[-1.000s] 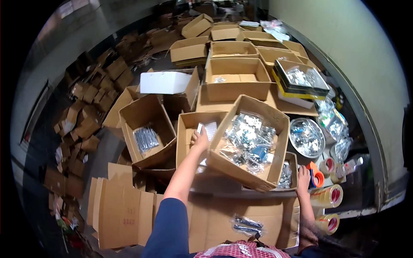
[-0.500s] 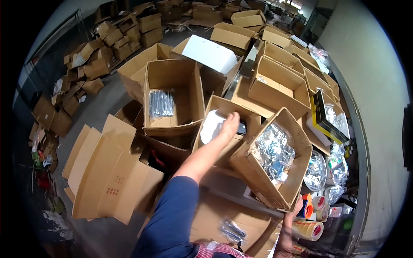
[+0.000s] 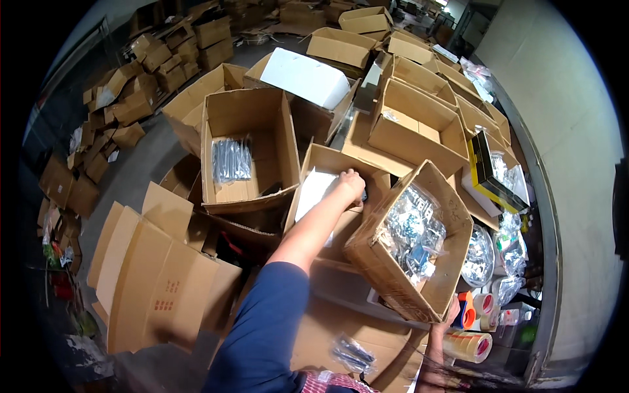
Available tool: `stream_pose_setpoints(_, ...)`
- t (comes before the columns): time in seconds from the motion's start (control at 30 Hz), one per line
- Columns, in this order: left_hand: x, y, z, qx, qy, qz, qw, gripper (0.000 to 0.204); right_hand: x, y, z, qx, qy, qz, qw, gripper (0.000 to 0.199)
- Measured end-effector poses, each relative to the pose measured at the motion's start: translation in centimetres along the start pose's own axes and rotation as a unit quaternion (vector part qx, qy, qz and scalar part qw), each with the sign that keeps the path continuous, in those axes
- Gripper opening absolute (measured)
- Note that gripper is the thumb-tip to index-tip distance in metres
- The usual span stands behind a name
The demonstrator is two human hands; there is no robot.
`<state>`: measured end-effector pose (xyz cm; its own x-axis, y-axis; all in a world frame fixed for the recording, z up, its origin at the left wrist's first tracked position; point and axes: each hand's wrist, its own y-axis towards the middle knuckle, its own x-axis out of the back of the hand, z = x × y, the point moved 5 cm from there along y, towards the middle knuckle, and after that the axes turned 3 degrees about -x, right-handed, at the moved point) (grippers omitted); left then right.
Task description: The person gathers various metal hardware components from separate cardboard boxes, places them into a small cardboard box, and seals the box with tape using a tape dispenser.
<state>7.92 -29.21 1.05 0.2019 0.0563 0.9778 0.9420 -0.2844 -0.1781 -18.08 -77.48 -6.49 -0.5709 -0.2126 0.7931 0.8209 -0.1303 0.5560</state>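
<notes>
My left hand (image 3: 352, 185) reaches into an open cardboard box (image 3: 337, 157), its fingers curled closed over a small dark object (image 3: 364, 195), mostly hidden beneath them. Beside this hand, inside the same box, lies a white sheet (image 3: 313, 191). At the lower right, my right hand (image 3: 448, 313) grips the near lower corner of a tilted cardboard box (image 3: 458, 262); part of its fingers is out of sight. That tilted box holds clear plastic bags of small metallic parts (image 3: 414, 229).
Left of my arm stand a box (image 3: 288, 144) with bagged dark strips (image 3: 231, 159) and an unfolded carton (image 3: 154, 281). Tape rolls (image 3: 468, 346) and an orange tape dispenser (image 3: 466, 310) lie by my right hand. A small bag (image 3: 354, 354) rests on cardboard near me.
My left hand has closed over the dark object, which showed more before. The white sheet beside it looks shifted and tilted. My right hand stays at the box corner; the whole view has moved slightly.
</notes>
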Motion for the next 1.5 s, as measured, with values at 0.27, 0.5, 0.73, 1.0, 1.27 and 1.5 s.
stream_pose_setpoints(0.27,-2.1,0.2,1.3,0.082,-0.021,0.013,0.996,0.064,-0.4,0.9,0.1,0.053,-0.019,0.029,0.998,0.046)
stream_pose_setpoints(0.5,-1.0,-2.2,-1.0,-0.035,0.066,0.034,0.997,0.078,3.1,2.5,-2.7,-0.107,0.138,0.026,0.984,0.043)
stream_pose_setpoints(0.73,-2.6,-1.2,-1.7,-0.008,0.091,0.034,0.995,0.087,9.3,8.7,10.9,-0.170,0.451,0.122,0.868,0.046)
stream_pose_setpoints(1.0,-5.6,-1.5,3.6,0.127,-0.086,-0.051,0.987,0.061,7.7,8.6,18.0,-0.269,0.474,0.428,0.721,0.069)
stream_pose_setpoints(1.27,-6.9,-0.3,2.8,-0.034,-0.027,-0.141,0.989,0.018,6.7,6.1,17.4,-0.375,0.559,0.406,0.618,0.040)
stream_pose_setpoints(1.5,-7.9,-0.3,-8.4,-0.109,0.132,-0.040,0.984,0.024,11.5,4.2,15.9,-0.458,0.517,0.319,0.649,0.042)
